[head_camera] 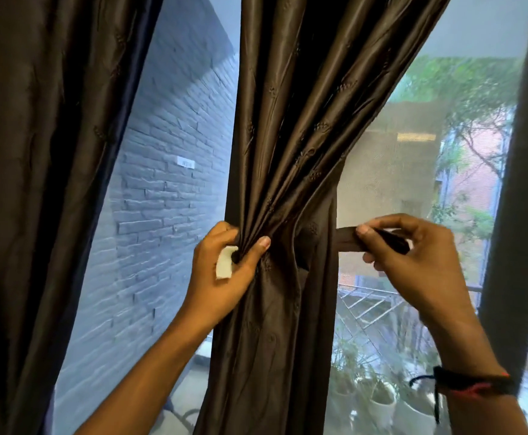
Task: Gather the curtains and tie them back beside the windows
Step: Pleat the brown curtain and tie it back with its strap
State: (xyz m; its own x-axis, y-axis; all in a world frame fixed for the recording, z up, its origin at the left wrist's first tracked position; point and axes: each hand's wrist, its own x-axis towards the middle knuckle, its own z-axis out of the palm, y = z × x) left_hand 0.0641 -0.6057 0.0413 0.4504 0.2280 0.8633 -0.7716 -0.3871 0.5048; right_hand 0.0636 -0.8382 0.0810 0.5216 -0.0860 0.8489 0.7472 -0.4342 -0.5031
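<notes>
A dark brown satin curtain hangs in the middle of the window, bunched into folds at waist height. My left hand grips the gathered folds from the left, with a small white patch of the tie-back's end showing against its palm. A matching brown tie-back strap stretches out level from behind the curtain to the right. My right hand pinches the strap's free end between thumb and fingers.
A second dark curtain hangs at the left. A dark window frame post stands at the right. Through the glass I see a grey brick wall, trees, a railing and white plant pots below.
</notes>
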